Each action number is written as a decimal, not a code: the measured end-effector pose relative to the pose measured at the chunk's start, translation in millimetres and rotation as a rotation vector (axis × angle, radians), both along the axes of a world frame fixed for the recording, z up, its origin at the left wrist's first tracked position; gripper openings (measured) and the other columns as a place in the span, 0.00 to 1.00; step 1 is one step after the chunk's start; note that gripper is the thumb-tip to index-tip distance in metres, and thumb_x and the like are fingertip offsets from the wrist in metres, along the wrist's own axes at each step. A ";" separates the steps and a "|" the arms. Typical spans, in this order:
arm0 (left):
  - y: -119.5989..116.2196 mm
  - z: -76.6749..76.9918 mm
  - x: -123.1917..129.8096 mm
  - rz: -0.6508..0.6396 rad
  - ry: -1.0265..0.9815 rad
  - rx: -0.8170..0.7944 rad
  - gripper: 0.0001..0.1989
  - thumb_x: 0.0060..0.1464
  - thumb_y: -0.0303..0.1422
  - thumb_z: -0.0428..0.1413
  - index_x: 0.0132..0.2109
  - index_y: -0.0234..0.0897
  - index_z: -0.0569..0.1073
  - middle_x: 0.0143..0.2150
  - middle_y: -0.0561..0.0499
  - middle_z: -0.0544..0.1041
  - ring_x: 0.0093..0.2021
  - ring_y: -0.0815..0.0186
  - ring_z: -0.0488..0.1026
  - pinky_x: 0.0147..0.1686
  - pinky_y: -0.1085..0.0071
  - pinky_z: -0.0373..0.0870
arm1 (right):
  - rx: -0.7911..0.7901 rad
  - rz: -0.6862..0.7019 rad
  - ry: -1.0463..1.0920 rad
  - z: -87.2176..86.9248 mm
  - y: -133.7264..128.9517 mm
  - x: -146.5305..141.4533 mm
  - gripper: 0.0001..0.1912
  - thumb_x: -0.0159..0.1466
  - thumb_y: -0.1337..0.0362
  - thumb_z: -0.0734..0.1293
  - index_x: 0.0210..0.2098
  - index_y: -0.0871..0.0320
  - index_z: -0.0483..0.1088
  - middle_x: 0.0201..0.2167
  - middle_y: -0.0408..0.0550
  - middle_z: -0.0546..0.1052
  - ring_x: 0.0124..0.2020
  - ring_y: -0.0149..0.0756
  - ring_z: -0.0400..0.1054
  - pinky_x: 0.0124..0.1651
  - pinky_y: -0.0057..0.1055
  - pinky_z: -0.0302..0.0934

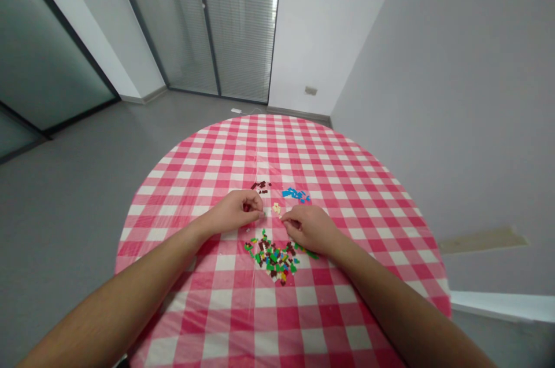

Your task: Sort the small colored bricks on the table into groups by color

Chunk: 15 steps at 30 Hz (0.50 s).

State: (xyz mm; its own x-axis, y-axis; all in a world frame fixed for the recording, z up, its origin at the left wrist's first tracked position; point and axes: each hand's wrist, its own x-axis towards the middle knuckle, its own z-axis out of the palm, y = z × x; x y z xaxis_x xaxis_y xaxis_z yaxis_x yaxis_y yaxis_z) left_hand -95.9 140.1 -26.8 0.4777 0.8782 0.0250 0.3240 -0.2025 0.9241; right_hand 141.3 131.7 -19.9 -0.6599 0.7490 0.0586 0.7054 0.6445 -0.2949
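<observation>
My left hand [234, 210] is closed, thumb and forefinger pinched together just above the table. A tiny piece may be at its fingertips, too small to name. Opposite it, my right hand [313, 229] has curled fingers, its tips beside a small group of cream building bricks [276, 208]; whatever it holds is hidden. Nearer to me lies a mixed pile of small building bricks [274, 258] in green, brown, yellow, blue, red and white. Dark brown bricks [261, 186] lie beyond my left hand. Beyond my right hand is a group of blue bricks [296, 194].
A red-and-white checked cloth [277, 148] covers the round table. Behind it are a glass partition with blinds [238, 26] and a white wall [329, 26]. A white power strip [236, 110] is on the floor past the far edge.
</observation>
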 end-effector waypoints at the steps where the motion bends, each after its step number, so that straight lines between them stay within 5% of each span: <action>1: -0.2 0.3 -0.3 -0.006 0.007 0.005 0.01 0.50 0.26 0.55 0.30 0.34 0.70 0.26 0.53 0.73 0.27 0.71 0.69 0.29 0.75 0.65 | -0.002 0.014 0.002 -0.4 -0.4 -0.3 0.10 0.63 0.68 0.62 0.28 0.58 0.74 0.26 0.47 0.77 0.28 0.33 0.66 0.32 0.28 0.50; 15: -7.0 17.6 -0.5 -0.387 0.179 0.198 0.10 0.46 0.20 0.55 0.32 0.35 0.79 0.31 0.50 0.77 0.34 0.67 0.72 0.37 0.73 0.67 | 0.029 0.033 0.071 -3.5 -0.4 -1.3 0.10 0.65 0.68 0.61 0.35 0.57 0.75 0.29 0.48 0.78 0.29 0.33 0.67 0.32 0.28 0.52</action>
State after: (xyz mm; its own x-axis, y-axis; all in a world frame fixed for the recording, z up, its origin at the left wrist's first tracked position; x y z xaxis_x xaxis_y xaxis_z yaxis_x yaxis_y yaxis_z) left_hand -96.5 133.1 -9.2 0.7812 0.6212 0.0615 0.3406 -0.5067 0.7920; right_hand 140.0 131.3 -23.4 -0.6775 0.7244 0.1276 0.6617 0.6759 -0.3245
